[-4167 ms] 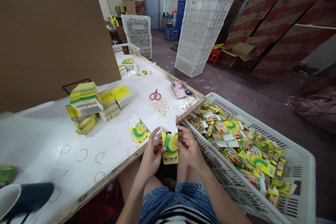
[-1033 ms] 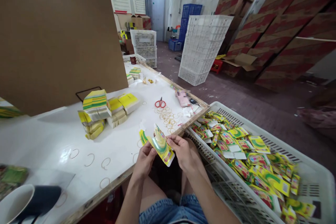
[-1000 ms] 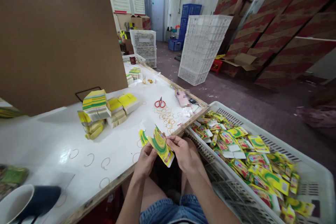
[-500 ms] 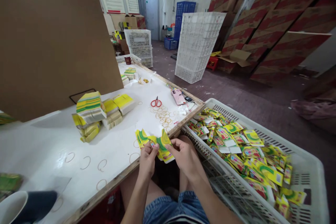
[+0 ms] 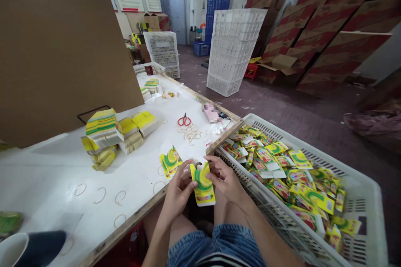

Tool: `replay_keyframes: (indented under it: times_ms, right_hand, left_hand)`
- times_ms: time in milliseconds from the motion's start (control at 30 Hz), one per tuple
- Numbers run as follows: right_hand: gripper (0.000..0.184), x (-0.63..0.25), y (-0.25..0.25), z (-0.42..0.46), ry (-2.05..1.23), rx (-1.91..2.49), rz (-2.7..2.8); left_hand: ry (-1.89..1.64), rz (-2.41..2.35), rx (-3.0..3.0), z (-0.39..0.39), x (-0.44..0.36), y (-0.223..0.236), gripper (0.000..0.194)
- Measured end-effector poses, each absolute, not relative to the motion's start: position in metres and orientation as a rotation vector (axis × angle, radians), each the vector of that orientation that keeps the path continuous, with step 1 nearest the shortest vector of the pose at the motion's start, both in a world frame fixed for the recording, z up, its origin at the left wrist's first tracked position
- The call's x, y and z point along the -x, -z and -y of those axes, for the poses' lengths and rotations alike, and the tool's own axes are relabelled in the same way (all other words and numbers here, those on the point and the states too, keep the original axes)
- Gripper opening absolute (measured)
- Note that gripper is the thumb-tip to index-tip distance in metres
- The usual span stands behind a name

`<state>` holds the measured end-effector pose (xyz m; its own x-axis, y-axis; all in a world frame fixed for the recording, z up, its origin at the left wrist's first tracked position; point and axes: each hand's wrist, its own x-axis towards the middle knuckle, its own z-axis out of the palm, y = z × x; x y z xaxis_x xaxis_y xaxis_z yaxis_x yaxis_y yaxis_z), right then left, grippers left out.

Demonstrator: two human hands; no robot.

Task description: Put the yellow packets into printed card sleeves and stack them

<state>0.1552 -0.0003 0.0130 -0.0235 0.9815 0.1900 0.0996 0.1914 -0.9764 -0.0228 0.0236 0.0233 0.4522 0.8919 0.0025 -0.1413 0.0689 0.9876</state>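
Over my lap, a small yellow-green printed carton (image 5: 203, 185) is held upright between both hands. My left hand (image 5: 181, 185) grips its left edge, thumb on the front. My right hand (image 5: 224, 177) pinches the upper right edge, and a curved notch shows at the top. A second flat yellow-green carton (image 5: 171, 162) lies on the white table (image 5: 134, 179) just beyond my left hand. To my right stands a white plastic crate (image 5: 360, 183) full of similar small cartons (image 5: 275, 171).
Red-handled scissors (image 5: 184, 121) and loose rubber bands (image 5: 191, 134) lie farther up the table. Bundled carton stacks (image 5: 105, 129) sit left, near a large cardboard sheet (image 5: 69, 41). A dark blue mug (image 5: 45, 246) is at the near left. Stacked white crates (image 5: 233, 50) stand on the floor.
The carton in my hands has turned upright, its front now facing me, and stands apart from the other one. That other carton now lies alone on the table. The view has shifted slightly.
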Motion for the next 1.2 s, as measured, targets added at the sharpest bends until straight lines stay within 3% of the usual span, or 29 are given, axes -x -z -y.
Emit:
replay_keyframes:
  times_ms: [100,233,400,467,600,833,1000,1200]
  right_hand:
    - [0.026,-0.164,-0.021,0.002,-1.034,1.135,1.483]
    - [0.03,-0.169,-0.028,0.005,-0.921,1.159,1.608]
    - [0.025,-0.165,-0.019,0.006,-0.864,1.175,1.43]
    - [0.038,-0.165,-0.014,0.005,-0.869,1.181,1.358]
    - [0.034,-0.173,-0.015,0.005,-0.737,1.134,1.452]
    - [0.033,-0.175,-0.024,0.006,-0.974,1.356,1.5]
    - [0.021,-0.166,-0.02,0.002,-0.832,1.519,1.552]
    - [0.024,-0.166,-0.013,0.004,-0.767,1.465,1.625]
  left_hand:
    - [-0.842,-0.692,-1.245,-0.021,0.025,-0.026,0.043]
    - [-0.799,-0.616,-1.19,-0.016,0.023,-0.02,0.038]
    - [-0.801,-0.629,-1.118,-0.015,0.018,-0.013,0.079]
    - [-0.802,-0.654,-1.14,-0.016,0.016,-0.012,0.07]
    - [-0.831,-0.747,-1.215,-0.018,0.015,-0.013,0.049]
    - [-0.856,-0.886,-1.336,-0.015,0.01,-0.012,0.044]
    - [-0.775,-0.82,-1.329,-0.014,0.008,-0.017,0.05]
    - [-0.808,-0.796,-1.249,-0.019,0.012,-0.017,0.049]
